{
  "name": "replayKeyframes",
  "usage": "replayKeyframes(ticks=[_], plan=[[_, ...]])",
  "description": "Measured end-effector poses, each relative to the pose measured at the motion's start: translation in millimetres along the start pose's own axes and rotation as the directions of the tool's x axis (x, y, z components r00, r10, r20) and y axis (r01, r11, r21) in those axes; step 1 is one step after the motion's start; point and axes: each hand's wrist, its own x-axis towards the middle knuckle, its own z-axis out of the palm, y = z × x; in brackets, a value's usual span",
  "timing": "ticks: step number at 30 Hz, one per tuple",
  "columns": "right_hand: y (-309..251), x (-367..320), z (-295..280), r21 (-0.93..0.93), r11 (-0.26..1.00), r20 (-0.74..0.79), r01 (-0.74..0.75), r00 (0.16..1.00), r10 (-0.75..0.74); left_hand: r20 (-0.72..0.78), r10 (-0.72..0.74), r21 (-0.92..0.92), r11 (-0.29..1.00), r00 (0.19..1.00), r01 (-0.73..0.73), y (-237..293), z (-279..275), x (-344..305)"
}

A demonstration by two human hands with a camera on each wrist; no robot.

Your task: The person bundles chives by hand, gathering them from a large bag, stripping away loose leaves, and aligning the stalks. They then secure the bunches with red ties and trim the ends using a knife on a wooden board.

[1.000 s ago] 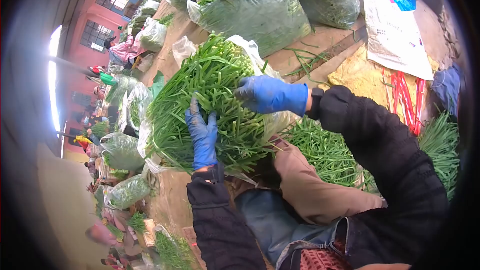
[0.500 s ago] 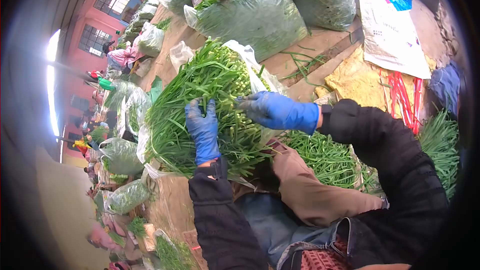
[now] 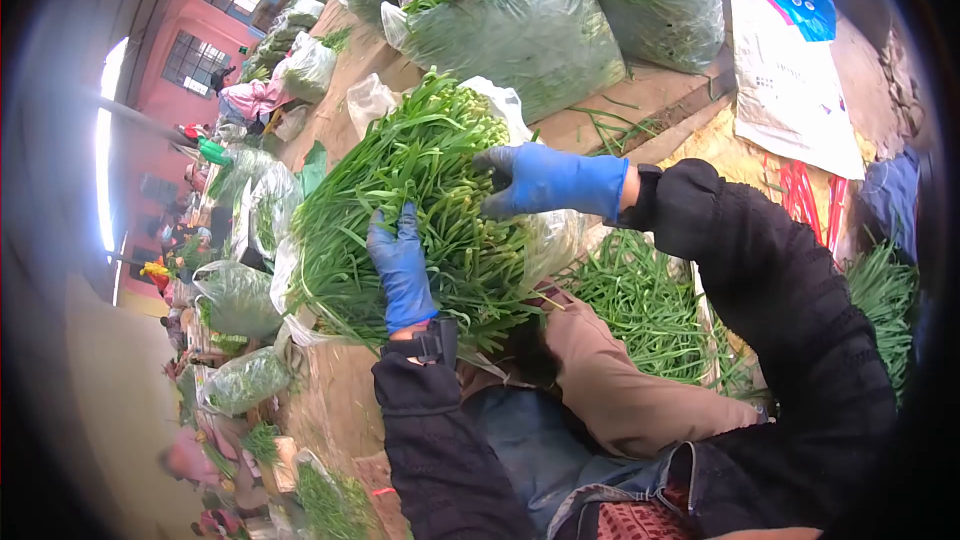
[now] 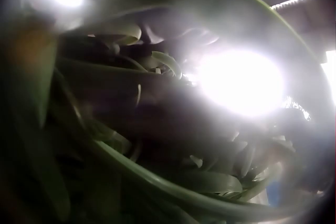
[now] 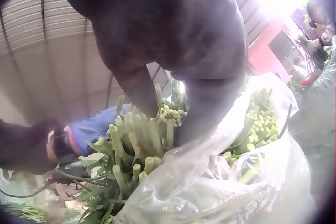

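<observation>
A big bundle of green stalks (image 3: 420, 200) lies in a clear plastic bag (image 3: 555, 240) on my lap. My left hand (image 3: 400, 265), in a blue glove, lies flat on the stalks with its fingertips pushed in among them. My right hand (image 3: 545, 180), also gloved, curls its fingers over the bundle's cut ends at the bag's mouth. In the right wrist view its fingers (image 5: 136, 87) dig into the pale stalk ends (image 5: 147, 145) above the bag (image 5: 226, 182). The left wrist view is a blurred close-up of green leaves (image 4: 157, 182) with glare; no hand shows there.
Filled bags of greens (image 3: 520, 30) stand behind on a wooden platform. A white printed sack (image 3: 790, 70) and red bands (image 3: 810, 200) lie at the right. Loose greens (image 3: 640, 300) are piled beside my knee. More bags (image 3: 240, 295) and people (image 3: 250, 100) line the left.
My right hand has moved up from the bag's side onto the cut stalk ends. My left hand has stayed on the stalks, sliding slightly down.
</observation>
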Motion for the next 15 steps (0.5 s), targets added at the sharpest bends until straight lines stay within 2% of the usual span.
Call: replayKeyframes(ticks=[3,4,5,7,9,11,12,14,15], plan=[[-3,7,4,0.044,0.996,0.004,-0.077,0.997,0.077,-0.018,0.012,0.076,0.997,1.0,-0.01,1,-1,0],[-1,9,8,0.164,0.983,-0.003,-0.08,0.997,0.082,-0.019,0.012,0.072,0.997,1.0,-0.011,1,-1,0],[-1,10,11,0.282,0.956,-0.01,-0.082,0.996,0.088,-0.016,0.007,0.024,1.0,1.0,-0.006,3,0,-1],[-1,12,17,0.297,0.953,-0.015,-0.059,0.998,0.067,-0.012,0.001,-0.024,1.0,1.0,-0.002,7,1,-3],[-12,9,18,0.317,0.948,-0.02,-0.036,0.999,0.044,0.031,-0.018,-0.177,0.984,0.999,0.023,14,3,-7],[-24,3,13,-0.044,0.999,-0.1,-0.014,0.995,0.01,0.064,-0.021,-0.164,0.986,0.998,0.032,9,-2,-8],[-23,3,14,-0.046,0.999,-0.105,-0.01,0.994,0.006,0.096,-0.024,-0.154,0.987,0.995,0.039,6,-5,-8],[-17,6,17,-0.317,0.948,-0.12,-0.019,0.993,-0.02,0.077,-0.054,-0.184,0.981,0.996,0.068,3,-6,-8],[-17,8,18,-0.321,0.947,-0.12,-0.015,0.993,-0.025,0.055,-0.094,-0.214,0.971,0.994,0.104,3,-6,-9]])
